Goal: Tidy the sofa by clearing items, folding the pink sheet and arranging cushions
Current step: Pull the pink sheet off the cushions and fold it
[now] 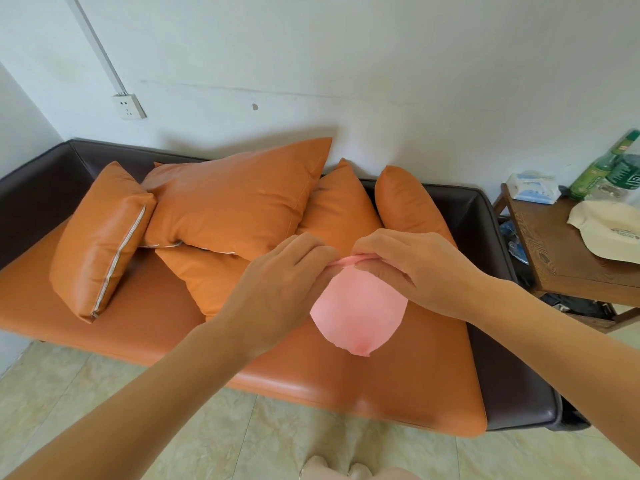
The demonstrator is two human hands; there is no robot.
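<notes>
Both hands meet above the sofa [398,386] seat; the left hand [284,271] and the right hand [412,265] each pinch the top edge of the pink sheet [360,306] with curled fingers [375,273]; the folded sheet hangs between them in the air; orange cushions [235,199] lie piled against the backrest; a wooden worktop [561,258] stands just beside the sofa.

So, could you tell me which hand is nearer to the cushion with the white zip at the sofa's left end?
Left. The left hand is right of that cushion; the right hand is farther right.
</notes>
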